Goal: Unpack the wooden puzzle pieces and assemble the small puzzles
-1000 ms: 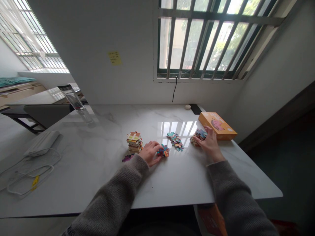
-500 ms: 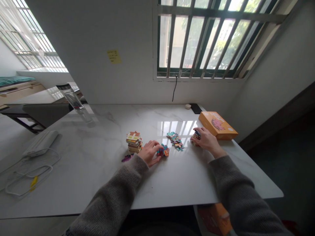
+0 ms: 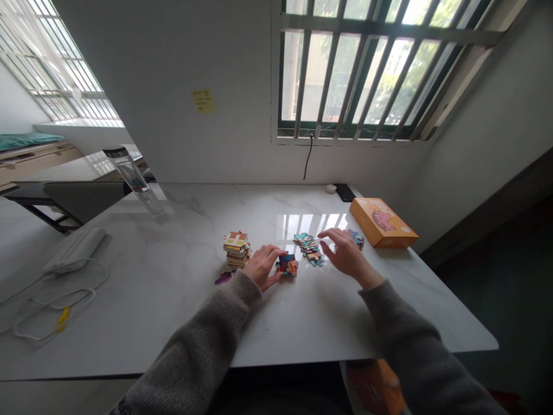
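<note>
Thumb and fingers of my left hand [image 3: 261, 268] are closed around the left side of a small pile of blue and orange jigsaw puzzle pieces [image 3: 288, 265]. My right hand [image 3: 344, 253] is open, thumb and fingers apart, with nothing seen in it. It hovers just right of a leaning spread of teal and multicoloured puzzle pieces [image 3: 309, 249]. Partly hidden behind it is another stack of puzzle pieces [image 3: 357, 238]. Left of my left hand stands a tall stack of puzzle pieces [image 3: 237, 249], with a purple piece [image 3: 224, 278] at its foot.
An orange box [image 3: 382, 222] lies at the table's right edge, near a dark phone-like slab [image 3: 344, 192] and a small white object [image 3: 330, 188]. A clear bottle [image 3: 129, 173] stands at the left. A white device [image 3: 76, 252] with a cable [image 3: 93, 294] lies nearer.
My right hand has let go of the right-hand stack and moved left toward the teal spread, opening its fingers. My left hand stays at its pile.
</note>
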A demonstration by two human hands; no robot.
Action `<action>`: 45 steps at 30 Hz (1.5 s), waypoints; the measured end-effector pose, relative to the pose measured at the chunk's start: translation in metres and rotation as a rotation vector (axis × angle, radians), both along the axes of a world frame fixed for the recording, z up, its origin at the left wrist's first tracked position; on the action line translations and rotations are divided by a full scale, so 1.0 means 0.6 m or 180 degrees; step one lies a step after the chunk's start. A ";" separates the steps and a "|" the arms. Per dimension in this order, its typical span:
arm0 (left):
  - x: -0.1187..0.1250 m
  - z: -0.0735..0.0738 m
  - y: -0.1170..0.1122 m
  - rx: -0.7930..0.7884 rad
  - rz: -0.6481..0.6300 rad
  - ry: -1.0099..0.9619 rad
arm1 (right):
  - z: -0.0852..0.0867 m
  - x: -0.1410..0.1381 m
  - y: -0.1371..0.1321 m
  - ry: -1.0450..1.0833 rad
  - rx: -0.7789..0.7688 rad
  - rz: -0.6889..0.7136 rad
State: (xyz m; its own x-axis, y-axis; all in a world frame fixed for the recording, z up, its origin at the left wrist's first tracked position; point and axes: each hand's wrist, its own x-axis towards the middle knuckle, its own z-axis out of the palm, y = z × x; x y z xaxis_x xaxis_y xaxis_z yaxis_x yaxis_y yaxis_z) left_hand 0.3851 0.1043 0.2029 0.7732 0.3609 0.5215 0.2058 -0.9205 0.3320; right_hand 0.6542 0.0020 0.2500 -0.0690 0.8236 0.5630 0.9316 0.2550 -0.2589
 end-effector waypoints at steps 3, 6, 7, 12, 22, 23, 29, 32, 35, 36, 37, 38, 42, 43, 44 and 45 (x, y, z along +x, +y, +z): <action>-0.001 0.008 -0.004 0.0019 0.0007 -0.0099 | -0.015 -0.075 -0.008 0.0289 -0.0176 0.0829; -0.001 0.013 -0.008 -0.0054 0.0013 -0.0161 | -0.031 -0.110 -0.012 0.0179 -0.0283 0.1121; -0.001 0.014 -0.009 -0.0084 0.0016 -0.0175 | -0.035 -0.112 -0.012 0.0180 -0.0298 0.1126; 0.000 0.016 -0.011 -0.0236 -0.0023 -0.0288 | -0.042 -0.096 -0.010 0.0429 -0.0219 0.1032; 0.003 0.000 -0.007 -0.0366 -0.0155 -0.0460 | -0.039 -0.084 -0.015 0.0474 0.0199 0.0628; 0.003 -0.004 -0.006 -0.0306 -0.0104 -0.0390 | -0.037 -0.073 -0.017 0.0458 0.0301 0.0420; 0.004 -0.022 -0.001 -0.0147 0.0026 0.0027 | -0.030 0.048 -0.040 0.0343 0.0598 -0.1289; 0.004 -0.027 0.001 -0.0150 0.0063 0.0186 | -0.038 0.097 -0.051 0.0276 0.0482 -0.1745; 0.003 -0.030 0.002 -0.0137 0.0097 0.0284 | -0.046 0.114 -0.058 0.0237 0.0388 -0.1964; 0.002 -0.030 0.002 -0.0124 0.0110 0.0305 | -0.048 0.115 -0.059 0.0242 0.0363 -0.1995; 0.002 -0.031 0.002 -0.0112 0.0126 0.0326 | -0.049 0.114 -0.059 0.0251 0.0338 -0.2010; 0.002 -0.031 0.002 -0.0100 0.0145 0.0347 | -0.049 0.113 -0.059 0.0262 0.0311 -0.2016; 0.003 -0.027 0.000 -0.0054 0.0202 0.0441 | -0.048 0.111 -0.057 0.0322 0.0161 -0.1995; 0.003 -0.025 -0.001 -0.0041 0.0209 0.0468 | -0.047 0.112 -0.058 0.0335 0.0126 -0.1996; 0.004 -0.023 -0.001 -0.0028 0.0214 0.0492 | -0.046 0.112 -0.058 0.0343 0.0116 -0.2003; 0.004 -0.020 -0.002 -0.0015 0.0216 0.0511 | -0.043 0.112 -0.059 0.0346 0.0155 -0.2009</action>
